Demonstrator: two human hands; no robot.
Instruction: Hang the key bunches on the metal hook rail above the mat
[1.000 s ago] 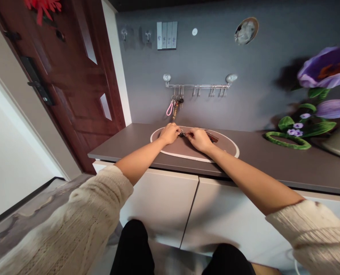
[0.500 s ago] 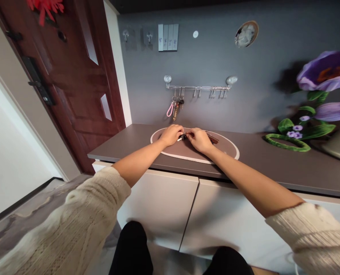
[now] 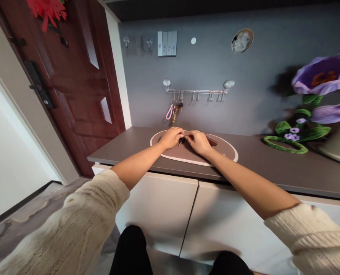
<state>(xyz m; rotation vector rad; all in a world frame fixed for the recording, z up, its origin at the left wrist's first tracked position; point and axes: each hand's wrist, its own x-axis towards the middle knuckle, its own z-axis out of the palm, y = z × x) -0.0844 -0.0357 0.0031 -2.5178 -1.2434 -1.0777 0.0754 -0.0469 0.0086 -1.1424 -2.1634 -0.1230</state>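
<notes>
Both of my hands meet over an oval brown mat (image 3: 184, 156) with a pale rim on the counter. My left hand (image 3: 172, 137) is closed, its fingertips pinching the keys (image 3: 181, 141), which look small and dark from here. Just to its right, my right hand (image 3: 199, 142) pinches at the same bunch, fingertips almost touching those of the left. Exactly which part each hand grips is hidden by the fingers. Behind my right hand lies a brown, strap-like item (image 3: 212, 142), partly covered.
A clear hook rail (image 3: 197, 91) on the grey wall carries hanging keys with a pink loop (image 3: 169, 112). Purple fabric flowers (image 3: 323, 76) with a green ring base (image 3: 284, 145) stand right. A dark red door (image 3: 81, 91) is left; white cabinet doors (image 3: 158, 206) are below.
The keys between my hands have turned; the light-coloured key blade seen earlier now looks darker. My hands stay in nearly the same place, and the view has tilted up slightly.
</notes>
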